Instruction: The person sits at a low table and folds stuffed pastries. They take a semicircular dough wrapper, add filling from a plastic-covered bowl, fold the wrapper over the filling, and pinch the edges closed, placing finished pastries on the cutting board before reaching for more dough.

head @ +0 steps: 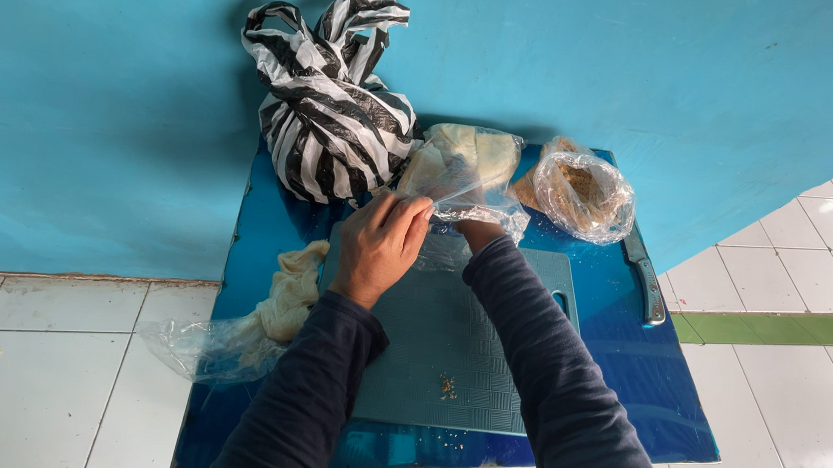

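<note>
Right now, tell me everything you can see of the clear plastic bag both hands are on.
The clear plastic bag is thin, crinkled and see-through, with pale yellowish, cream-coloured contents. It sits at the far edge of the grey cutting board, between the black-and-white striped bag and a second clear bag of brownish contents. The left hand pinches its near edge; the right hand is mostly hidden under it. Whether it touches its neighbours is unclear.

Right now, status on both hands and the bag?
Left hand gripping clear bag. Right hand inside its mouth, mostly hidden. Striped bag close left; second clear bag right.
</note>
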